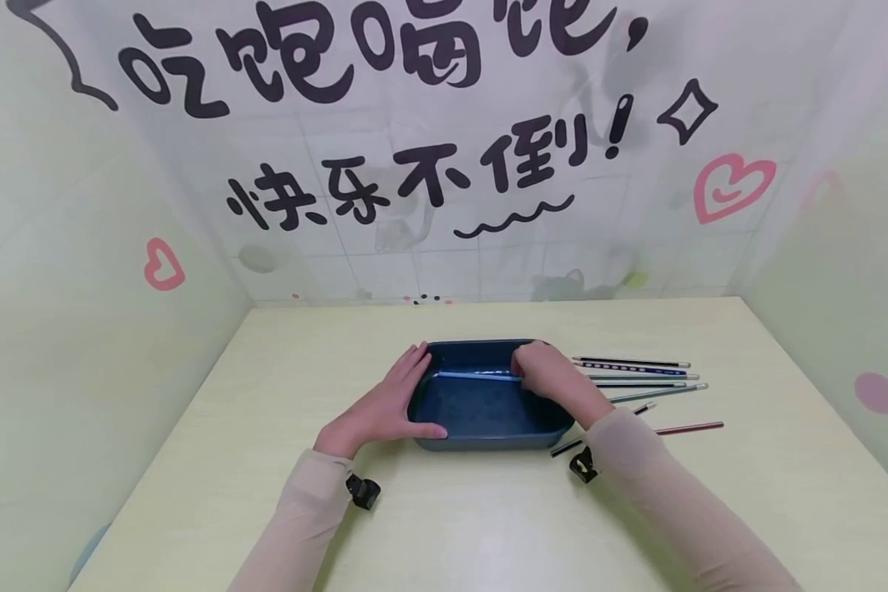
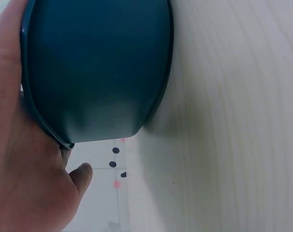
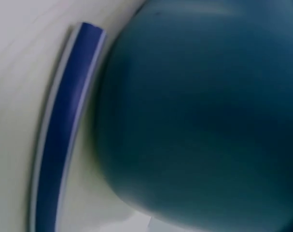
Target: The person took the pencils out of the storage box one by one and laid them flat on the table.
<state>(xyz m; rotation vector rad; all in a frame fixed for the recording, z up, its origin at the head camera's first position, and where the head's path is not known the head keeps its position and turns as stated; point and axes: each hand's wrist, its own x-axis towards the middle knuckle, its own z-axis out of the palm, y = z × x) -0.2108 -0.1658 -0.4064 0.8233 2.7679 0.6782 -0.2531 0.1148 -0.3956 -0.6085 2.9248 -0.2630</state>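
A dark blue rectangular dish (image 1: 488, 444) with rounded corners stands on the table. My left hand (image 1: 388, 403) rests over its left end, fingers spread along the rim and thumb on the near edge. In the left wrist view that hand (image 2: 28, 179) lies along the rim of the dish (image 2: 98, 63). Inside the dish lies a light blue pencil (image 1: 477, 376). My right hand (image 1: 551, 372), fingers curled, pinches this pencil near its right end; the fingertips are hidden. The right wrist view has only the outer wall of the dish (image 3: 194, 116) and a dark blue pencil (image 3: 64, 125) beside it.
Several pencils (image 1: 644, 376) lie side by side to the right of the dish. A dark pencil (image 1: 566, 448) lies partly under my right wrist, and a reddish pencil (image 1: 691, 428) is farther right. A printed cloth (image 1: 481, 271) hangs behind the table (image 1: 459, 526).
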